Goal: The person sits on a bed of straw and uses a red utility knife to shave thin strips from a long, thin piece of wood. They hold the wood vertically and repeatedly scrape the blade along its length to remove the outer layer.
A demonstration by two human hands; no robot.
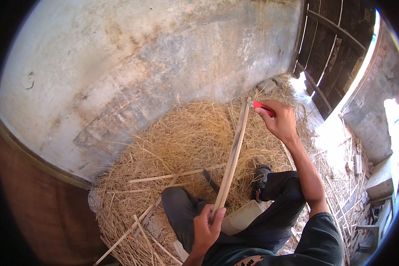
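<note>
A long, pale wooden strip (232, 164), perhaps split bamboo, slants up and away from my lap. My left hand (207, 228) is closed around its near end, with the thumb lying along it. My right hand (281, 120) grips a red utility knife (265, 109) with black parts. The knife's front end meets the far tip of the strip; whether the blade bites into the wood is too small to tell. Between my legs, just beyond my left hand, a dark flat bar (210, 180) lies partly behind the strip.
Straw (181, 133) covers the floor, with several loose strips (148, 177) to the left of my legs. A pale, blocky object (242, 217) sits between my thighs. Beyond the straw rises a stained wall (173, 57); a dark plank door (330, 48) stands at the far right.
</note>
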